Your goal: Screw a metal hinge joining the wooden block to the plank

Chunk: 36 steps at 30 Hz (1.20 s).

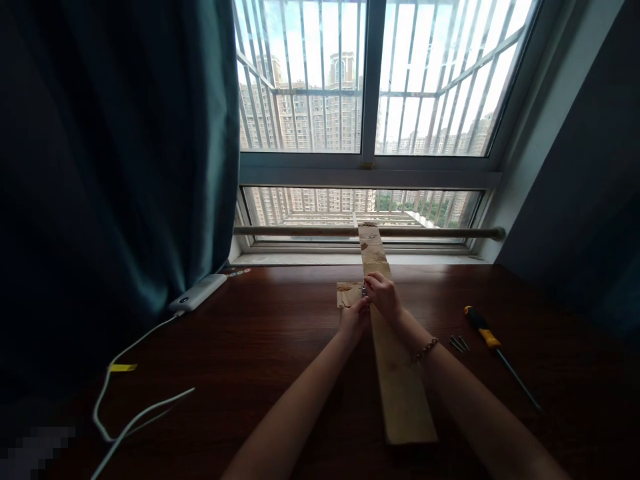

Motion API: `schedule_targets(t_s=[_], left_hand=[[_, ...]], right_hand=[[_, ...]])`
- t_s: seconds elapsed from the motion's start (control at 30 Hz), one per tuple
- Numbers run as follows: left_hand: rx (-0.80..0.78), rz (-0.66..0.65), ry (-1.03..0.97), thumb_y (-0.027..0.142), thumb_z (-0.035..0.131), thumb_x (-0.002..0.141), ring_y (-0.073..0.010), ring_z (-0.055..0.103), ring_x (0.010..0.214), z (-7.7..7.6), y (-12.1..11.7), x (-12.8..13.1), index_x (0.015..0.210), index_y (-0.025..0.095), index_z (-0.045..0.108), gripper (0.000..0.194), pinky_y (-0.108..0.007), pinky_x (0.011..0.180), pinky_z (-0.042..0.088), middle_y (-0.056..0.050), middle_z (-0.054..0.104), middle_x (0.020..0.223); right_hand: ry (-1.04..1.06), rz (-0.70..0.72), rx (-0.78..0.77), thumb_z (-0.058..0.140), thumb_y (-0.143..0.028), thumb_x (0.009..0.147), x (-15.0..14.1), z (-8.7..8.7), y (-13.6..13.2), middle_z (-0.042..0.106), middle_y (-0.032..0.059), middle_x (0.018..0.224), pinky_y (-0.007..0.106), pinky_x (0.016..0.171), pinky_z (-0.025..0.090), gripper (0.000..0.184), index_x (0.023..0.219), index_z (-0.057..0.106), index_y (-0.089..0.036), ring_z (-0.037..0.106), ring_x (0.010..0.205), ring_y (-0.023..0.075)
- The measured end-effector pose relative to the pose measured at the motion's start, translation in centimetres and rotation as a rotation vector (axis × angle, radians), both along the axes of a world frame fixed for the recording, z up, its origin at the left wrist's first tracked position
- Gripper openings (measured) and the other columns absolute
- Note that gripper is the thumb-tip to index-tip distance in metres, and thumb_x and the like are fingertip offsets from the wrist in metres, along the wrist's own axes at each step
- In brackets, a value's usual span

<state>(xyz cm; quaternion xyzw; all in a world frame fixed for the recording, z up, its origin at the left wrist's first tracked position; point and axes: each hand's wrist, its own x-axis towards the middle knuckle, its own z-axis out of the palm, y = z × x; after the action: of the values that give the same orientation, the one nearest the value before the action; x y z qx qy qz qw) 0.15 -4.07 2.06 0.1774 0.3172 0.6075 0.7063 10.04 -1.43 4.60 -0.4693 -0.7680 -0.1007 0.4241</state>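
A long wooden board [403, 387] lies lengthwise on the brown table, its far end reaching the rail at the window. A shorter wooden piece [345, 287] sits at its left side, near the far end. Between my fingertips is a small silvery metal piece [364, 291], perhaps a screw or fitting, too small to name surely. My right hand [384, 295] rests over the board with its fingers pinched at the top of this piece. Below it, my left hand [354, 319] closes thumb and fingers around its lower end, against the board's left edge.
Several screws [459, 343] lie right of my right forearm, beside a yellow-and-black screwdriver [487, 335]. At left are a white power strip [200, 293] and its looping cable [103, 393]. A dark curtain [200, 133] hangs there. A horizontal rail [440, 233] crosses the window.
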Motion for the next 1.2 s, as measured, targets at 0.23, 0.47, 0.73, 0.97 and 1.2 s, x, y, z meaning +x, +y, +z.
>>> schedule_targets(t_s=[0.23,0.47,0.73,0.97,1.2], left_hand=[[0.004,-0.002,-0.015,0.005,0.068,0.056,-0.0106,0.059,0.058,-0.5,0.3,0.1,0.071,0.009,0.064,0.016,-0.021,0.058,0.045,-0.003,0.065,0.066],[0.022,0.0,0.019,0.007,0.069,0.057,-0.0123,0.061,0.067,-0.2,0.1,0.0,0.075,0.011,0.065,0.019,-0.021,0.061,0.046,-0.004,0.066,0.073],[0.024,0.001,0.056,0.007,0.069,0.058,-0.0124,0.062,0.066,-0.1,0.0,0.0,0.077,0.012,0.065,0.02,-0.022,0.061,0.047,-0.005,0.067,0.076],[0.021,-0.015,0.01,0.007,0.069,0.058,-0.0107,0.06,0.058,0.3,-0.5,0.0,0.073,0.011,0.063,0.017,-0.021,0.056,0.046,-0.003,0.067,0.07],[0.028,-0.012,0.016,0.006,0.068,0.059,-0.0099,0.061,0.06,0.1,-0.3,0.0,0.072,0.012,0.063,0.016,-0.02,0.059,0.047,-0.002,0.067,0.07]], right_hand=[[-0.073,-0.007,0.017,0.042,-0.012,0.086,0.3,0.0,-0.2,0.062,0.0086,0.093,0.028,0.075,0.05,0.022,0.088,0.064,-0.016,0.061,0.082,0.0181],[-0.04,0.109,0.013,0.043,-0.012,0.085,0.4,-0.3,-0.4,0.062,0.0089,0.097,0.029,0.079,0.05,0.021,0.087,0.064,-0.016,0.061,0.085,0.0172],[0.112,0.158,-0.022,0.047,-0.015,0.083,1.2,1.2,-2.2,0.063,0.0093,0.105,0.032,0.088,0.048,0.024,0.101,0.062,-0.015,0.06,0.097,0.0186],[0.182,0.019,-0.381,0.052,-0.024,0.078,9.3,3.2,-7.3,0.068,0.0033,0.074,0.025,0.059,0.05,0.017,0.084,0.067,-0.018,0.064,0.063,0.0159],[-0.133,-0.098,-0.803,0.051,-0.014,0.069,17.8,-0.9,-13.6,0.066,0.0045,0.084,0.025,0.07,0.045,0.022,0.082,0.067,-0.02,0.061,0.078,0.018]])
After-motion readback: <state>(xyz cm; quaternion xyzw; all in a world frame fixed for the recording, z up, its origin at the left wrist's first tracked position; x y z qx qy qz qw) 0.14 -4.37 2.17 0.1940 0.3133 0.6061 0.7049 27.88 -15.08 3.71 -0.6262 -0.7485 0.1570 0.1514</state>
